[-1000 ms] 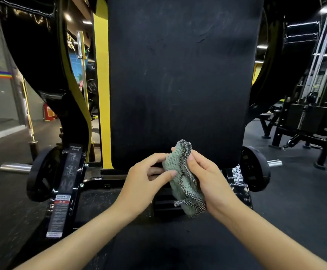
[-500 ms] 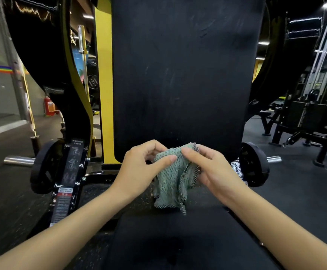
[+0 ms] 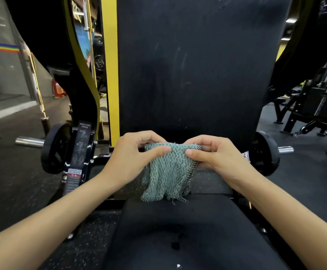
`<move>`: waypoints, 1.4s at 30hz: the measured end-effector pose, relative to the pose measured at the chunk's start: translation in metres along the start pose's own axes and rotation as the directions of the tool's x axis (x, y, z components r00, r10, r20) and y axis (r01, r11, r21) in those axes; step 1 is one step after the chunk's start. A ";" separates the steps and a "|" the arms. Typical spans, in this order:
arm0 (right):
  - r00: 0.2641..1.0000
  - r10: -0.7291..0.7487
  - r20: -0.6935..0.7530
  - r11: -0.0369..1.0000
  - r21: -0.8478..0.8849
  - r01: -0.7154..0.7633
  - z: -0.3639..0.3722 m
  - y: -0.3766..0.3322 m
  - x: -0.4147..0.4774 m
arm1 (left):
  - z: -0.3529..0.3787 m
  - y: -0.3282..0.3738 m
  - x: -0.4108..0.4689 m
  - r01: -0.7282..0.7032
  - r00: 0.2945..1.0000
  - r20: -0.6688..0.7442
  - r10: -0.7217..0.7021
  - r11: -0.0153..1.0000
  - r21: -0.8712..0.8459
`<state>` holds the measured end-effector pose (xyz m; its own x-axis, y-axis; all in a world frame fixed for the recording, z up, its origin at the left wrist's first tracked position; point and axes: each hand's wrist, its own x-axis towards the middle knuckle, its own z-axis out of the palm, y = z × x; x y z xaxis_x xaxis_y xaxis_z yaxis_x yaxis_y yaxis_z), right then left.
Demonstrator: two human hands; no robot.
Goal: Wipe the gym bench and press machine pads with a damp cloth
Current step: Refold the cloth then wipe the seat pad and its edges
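Both hands hold the green waffle-weave cloth (image 3: 168, 172) with a black-and-white checked hem by its top edge. It hangs in the air just in front of the foot of the black upright back pad (image 3: 197, 65) and above the rear of the black seat pad (image 3: 178, 227). The left hand (image 3: 131, 158) and the right hand (image 3: 217, 154) each pinch it, thumb in front and curled fingers (image 3: 205, 140) behind. The cloth hangs open between them, its loose lower corners close over the seat.

The step looks like readying the cloth for a wipe. To do it well, fold it into a flat wad that fills one palm, with the ragged threads tucked in. Then press it flat to the back pad and stroke downward in overlapping lanes. Pale scuffs on that pad suggest where to work hardest. The seat pad, with a dark spot and a white speck, probably comes after.

A yellow steel post (image 3: 110, 75) stands just left of the back pad. Black weight plates (image 3: 53, 149) sit on chrome pegs (image 3: 29, 142) at either side, and a printed instruction label (image 3: 80, 145) runs down the left frame. Another black machine (image 3: 314, 106) stands well apart on the right. Nothing covers the pads, though the plates may crowd a wipe along their lower sides.
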<state>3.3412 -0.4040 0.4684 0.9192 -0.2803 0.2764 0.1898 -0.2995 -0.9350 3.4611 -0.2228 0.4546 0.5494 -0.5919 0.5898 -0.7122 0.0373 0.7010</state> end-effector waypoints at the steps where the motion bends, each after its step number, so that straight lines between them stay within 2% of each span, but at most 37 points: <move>1: 1.000 0.011 0.009 1.000 0.001 -0.011 -0.001 -0.001 0.004 | -0.001 0.000 0.003 0.016 1.000 -0.002 -0.016 1.000 -0.001; 10: 0.991 0.109 0.076 0.993 0.037 -0.112 -0.005 -0.018 0.043 | -0.016 0.011 0.029 0.193 0.981 0.009 -0.193 0.978 -0.074; 18: 0.974 0.206 0.098 0.972 0.091 -0.215 0.008 -0.021 0.029 | -0.020 0.023 0.007 0.280 0.959 -0.011 -0.282 0.957 -0.077; 26: 0.955 0.281 0.098 0.942 0.164 -0.294 0.040 -0.009 -0.013 | -0.013 0.024 -0.043 0.486 0.869 -0.016 -0.494 0.860 -0.154; 35: 0.859 0.511 0.017 0.836 0.224 -0.501 0.082 0.010 -0.059 | -0.016 0.021 -0.096 0.629 0.773 -0.012 -0.634 0.768 -0.123; 42: 0.800 0.599 -0.019 0.795 0.129 -0.592 0.099 0.053 -0.063 | -0.001 -0.015 -0.113 0.672 0.739 0.006 -0.673 0.737 -0.068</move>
<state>3.3273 -0.3116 0.3793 0.8431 -0.4208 -0.3349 -0.3492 0.0452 -0.9360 3.4104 -0.1557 0.3777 0.8831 -0.4675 -0.0382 -0.1264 -0.3157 0.9404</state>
